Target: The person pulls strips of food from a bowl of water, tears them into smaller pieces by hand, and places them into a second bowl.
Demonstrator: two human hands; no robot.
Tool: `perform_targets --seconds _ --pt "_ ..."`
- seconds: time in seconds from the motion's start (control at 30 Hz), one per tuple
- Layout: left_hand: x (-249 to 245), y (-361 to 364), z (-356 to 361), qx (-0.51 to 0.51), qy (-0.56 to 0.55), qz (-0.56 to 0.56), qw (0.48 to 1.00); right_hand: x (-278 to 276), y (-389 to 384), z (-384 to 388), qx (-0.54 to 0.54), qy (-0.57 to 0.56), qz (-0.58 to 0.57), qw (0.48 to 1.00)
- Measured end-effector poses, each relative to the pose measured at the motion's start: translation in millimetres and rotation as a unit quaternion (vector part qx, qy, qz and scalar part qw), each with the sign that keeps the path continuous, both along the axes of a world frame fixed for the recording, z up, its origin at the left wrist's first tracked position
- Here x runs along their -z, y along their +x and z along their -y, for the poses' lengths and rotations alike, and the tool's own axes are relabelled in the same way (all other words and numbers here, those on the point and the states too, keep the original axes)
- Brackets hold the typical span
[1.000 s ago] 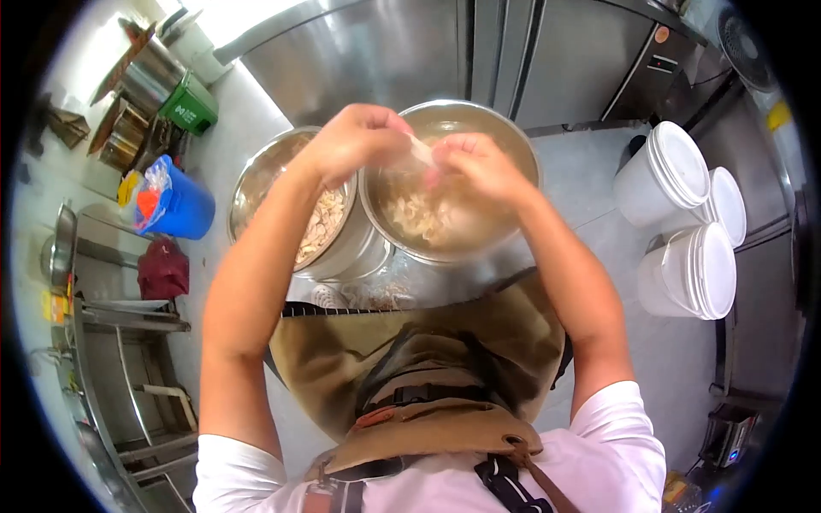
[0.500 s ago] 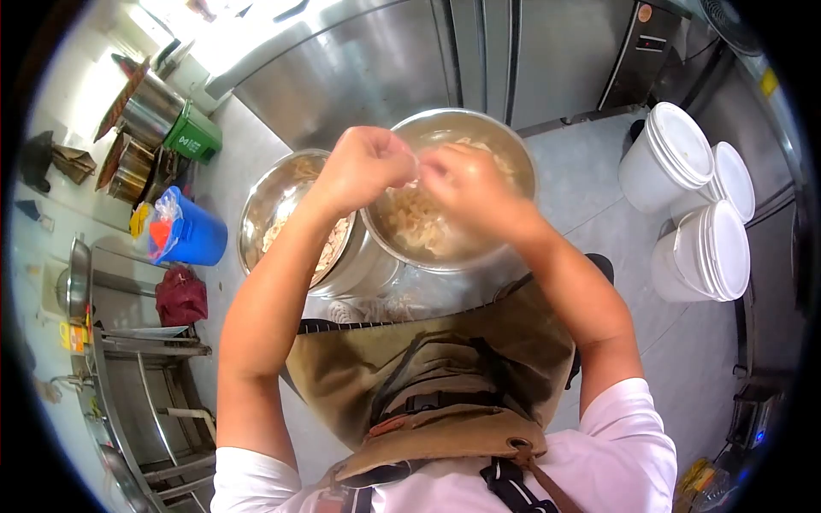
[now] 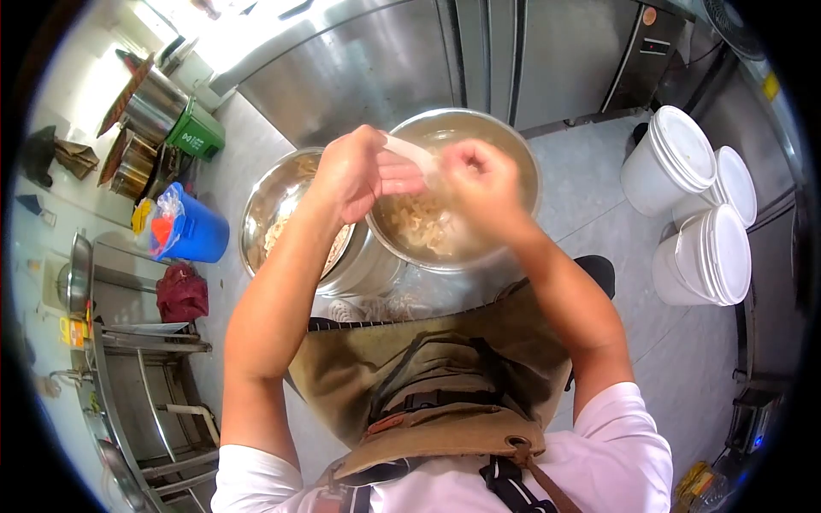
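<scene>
Over the large steel basin [image 3: 537,201], a pale, translucent strip [image 3: 412,152] of food stretches between my two hands. My left hand [image 3: 355,175] pins one end under the thumb, its other fingers held out straight beneath. My right hand [image 3: 481,184] is curled closed at the strip's other end and partly smeared by motion. Soft, pale pieces [image 3: 423,224] lie in cloudy water in the large basin. To its left, partly behind my left forearm, a smaller steel bowl [image 3: 255,214] holds pale cut pieces [image 3: 275,232].
White lidded buckets [image 3: 667,162] stand on the right. A blue bin [image 3: 203,235] and a green bin [image 3: 197,132] are at the left, near a metal rack [image 3: 154,346]. Steel cabinets [image 3: 359,73] run along the far side. A brown apron [image 3: 436,368] covers my lap.
My hands were close together over the basin and have moved apart. The left fingers have straightened, and the pale strip now shows stretched between the hands.
</scene>
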State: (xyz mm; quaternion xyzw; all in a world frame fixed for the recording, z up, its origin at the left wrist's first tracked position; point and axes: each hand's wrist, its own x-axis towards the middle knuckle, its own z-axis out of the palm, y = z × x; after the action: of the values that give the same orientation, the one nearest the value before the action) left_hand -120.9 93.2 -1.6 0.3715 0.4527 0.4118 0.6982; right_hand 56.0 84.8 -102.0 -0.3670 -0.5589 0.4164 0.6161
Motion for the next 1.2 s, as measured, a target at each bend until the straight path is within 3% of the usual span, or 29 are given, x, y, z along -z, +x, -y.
perform_targets --seconds 0.1,0.3,0.4,0.5,0.67,0.77,0.87,0.97,1.1,1.2 --pt "-2 1 1 -0.002 -0.004 0.003 1.0 -2 4 1 0.005 0.091 0.063 0.994" --pt "-5 16 11 -0.035 0.059 -0.059 0.996 -26 4 9 0.034 0.144 0.192 0.97" --pt "-4 22 16 -0.047 0.091 -0.102 0.989 -22 5 1 0.029 0.127 0.198 0.971" --pt "-4 22 17 -0.047 0.067 -0.076 0.994 -19 7 -2 -0.027 0.014 0.121 0.992" --pt "4 10 10 0.005 -0.038 0.106 0.994 -16 4 1 0.019 -0.004 0.036 0.999" --pt "25 6 6 -0.043 -0.071 0.183 0.979 -14 2 0 0.021 -0.012 0.025 0.999" --pt "35 9 9 -0.05 -0.017 0.179 0.982 -10 0 0 0.002 -0.057 0.009 0.998" --pt "38 19 14 -0.065 0.123 -0.098 0.985 -11 -2 0 -0.02 -0.034 0.0 0.999" --pt "33 15 2 -0.1 0.09 -0.065 0.989 4 6 -8 -0.003 0.033 -0.001 0.999" --pt "31 13 0 -0.092 0.095 -0.027 0.991 5 4 -2 -0.072 -0.006 -0.125 0.99"
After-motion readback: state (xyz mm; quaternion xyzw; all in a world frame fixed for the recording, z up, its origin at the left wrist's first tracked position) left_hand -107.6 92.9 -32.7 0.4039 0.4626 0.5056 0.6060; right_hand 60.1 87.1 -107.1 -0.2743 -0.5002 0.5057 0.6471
